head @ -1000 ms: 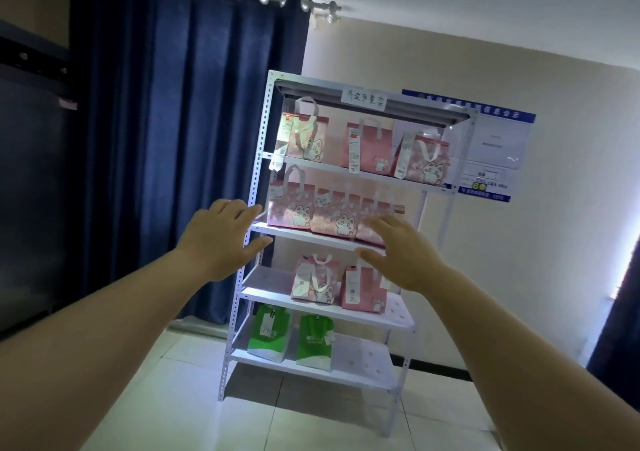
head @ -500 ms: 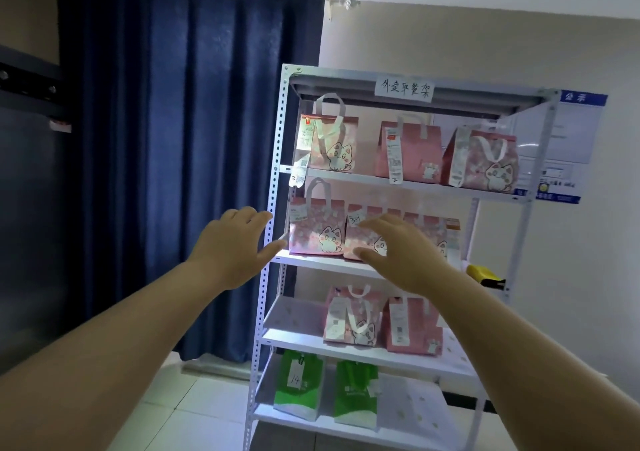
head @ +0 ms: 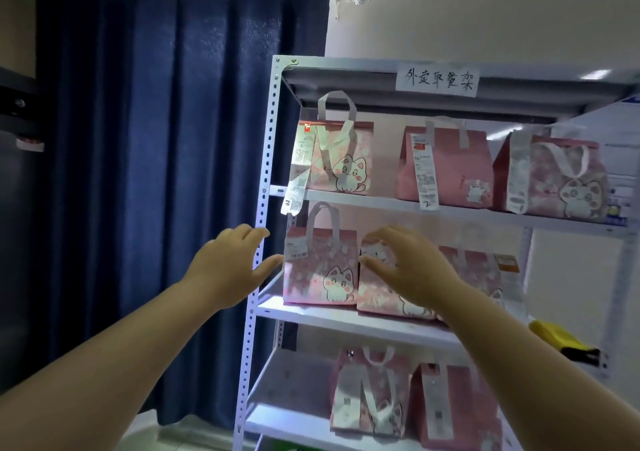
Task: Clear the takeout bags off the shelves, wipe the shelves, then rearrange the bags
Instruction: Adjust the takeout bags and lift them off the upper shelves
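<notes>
Forearms are stretching out from the bottom corners, both bare, toward a white metal rack. The left hand is hovering in front of the rack's left front post with its fingers spread and loose and its thumb pointing at the left edge of the first pink bag on the middle shelf. I cannot tell whether the thumb is touching it. The right hand is hanging in front of the second pink bag, with fingers loosely curved and apart, gripping nothing that I can see.

That first bag is standing upright with its handle up and a cartoon cat on its face. The second is sitting just beside it, partly hidden by the hand, and a third bag is showing past the wrist.

One shelf down, two more pink bags are standing side by side. On the shelf above, three pink bags are sitting in a row. A long receipt is dangling from the leftmost one, over the shelf edge.

A handwritten paper label is sticking to the top rail. Something yellow is poking out at the right of the rack. Behind it all, a dark blue curtain is hanging to the left.
</notes>
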Tool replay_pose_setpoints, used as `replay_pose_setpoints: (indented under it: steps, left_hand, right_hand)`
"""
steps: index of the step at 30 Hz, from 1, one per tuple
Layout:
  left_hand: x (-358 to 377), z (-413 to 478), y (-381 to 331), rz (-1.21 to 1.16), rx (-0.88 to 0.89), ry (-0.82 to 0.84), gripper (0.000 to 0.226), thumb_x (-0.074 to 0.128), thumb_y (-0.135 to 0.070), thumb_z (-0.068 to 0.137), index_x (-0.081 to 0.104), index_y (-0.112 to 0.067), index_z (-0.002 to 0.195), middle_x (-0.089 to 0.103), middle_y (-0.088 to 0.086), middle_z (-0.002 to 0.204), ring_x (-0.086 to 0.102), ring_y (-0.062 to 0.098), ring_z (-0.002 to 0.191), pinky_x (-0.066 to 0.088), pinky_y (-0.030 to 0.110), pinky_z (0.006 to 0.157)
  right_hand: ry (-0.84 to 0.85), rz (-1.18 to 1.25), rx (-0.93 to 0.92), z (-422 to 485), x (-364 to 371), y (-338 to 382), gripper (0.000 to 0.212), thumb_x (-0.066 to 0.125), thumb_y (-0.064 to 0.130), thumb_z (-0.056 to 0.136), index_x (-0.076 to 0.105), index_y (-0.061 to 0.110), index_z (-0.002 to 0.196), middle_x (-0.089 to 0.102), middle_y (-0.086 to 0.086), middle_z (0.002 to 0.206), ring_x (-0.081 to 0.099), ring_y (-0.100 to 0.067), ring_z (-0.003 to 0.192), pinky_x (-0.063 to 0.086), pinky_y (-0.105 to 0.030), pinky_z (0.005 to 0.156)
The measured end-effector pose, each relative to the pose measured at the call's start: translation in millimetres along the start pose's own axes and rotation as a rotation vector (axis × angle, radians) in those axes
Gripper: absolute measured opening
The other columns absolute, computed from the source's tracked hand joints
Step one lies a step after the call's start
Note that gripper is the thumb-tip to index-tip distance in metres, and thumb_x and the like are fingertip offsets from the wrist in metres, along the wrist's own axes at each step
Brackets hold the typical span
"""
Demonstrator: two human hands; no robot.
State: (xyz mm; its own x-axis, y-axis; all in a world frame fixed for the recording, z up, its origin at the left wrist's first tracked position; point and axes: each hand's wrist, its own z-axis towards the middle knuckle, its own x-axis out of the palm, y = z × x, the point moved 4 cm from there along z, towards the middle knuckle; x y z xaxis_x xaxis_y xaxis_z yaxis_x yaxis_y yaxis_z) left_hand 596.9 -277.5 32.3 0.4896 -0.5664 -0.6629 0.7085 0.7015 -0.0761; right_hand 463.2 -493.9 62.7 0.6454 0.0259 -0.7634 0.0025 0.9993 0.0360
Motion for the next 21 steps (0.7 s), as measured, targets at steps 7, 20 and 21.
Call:
replay_pose_setpoints:
  steps: [7, 20, 21]
  left_hand:
    - [64, 70, 27, -0.065, -0.03, -0.04, 0.056, 0.043, -0.057, 0.087, 0.046, -0.021, 0.13, 0.054, -0.007, 0.121, 0.05, 0.013, 0.112, 0.048, 0.031, 0.084]
    - [156, 223, 84, -0.209, -0.003, -0.113, 0.057, 0.048, -0.051, 0.088, 0.04, -0.017, 0.133, 0.047, -0.003, 0.129, 0.037, 0.018, 0.125, 0.039, 0.03, 0.089]
    - [162, 237, 86, -0.221, -0.003, -0.116, 0.059, 0.048, -0.051, 0.089, 0.037, -0.016, 0.135, 0.044, -0.002, 0.133, 0.034, 0.018, 0.128, 0.038, 0.031, 0.092]
  right_hand:
    - [-0.131, 0.071, 0.03, 85, 56, -62, 0.036, 0.06, 0.035, 0.087, 0.059, 0.014, 0.116, 0.063, -0.001, 0.112, 0.057, -0.013, 0.099, 0.049, -0.03, 0.087]
    - [-0.339, 0.005, 0.151, 204, 125, -135, 0.037, 0.066, 0.025, 0.085, 0.058, 0.008, 0.117, 0.06, -0.007, 0.113, 0.055, -0.024, 0.105, 0.042, -0.032, 0.087]
    - [-0.355, -0.013, 0.162, 216, 125, -140, 0.042, 0.066, 0.025, 0.084, 0.055, 0.008, 0.121, 0.058, -0.008, 0.116, 0.052, -0.025, 0.109, 0.04, -0.032, 0.09]
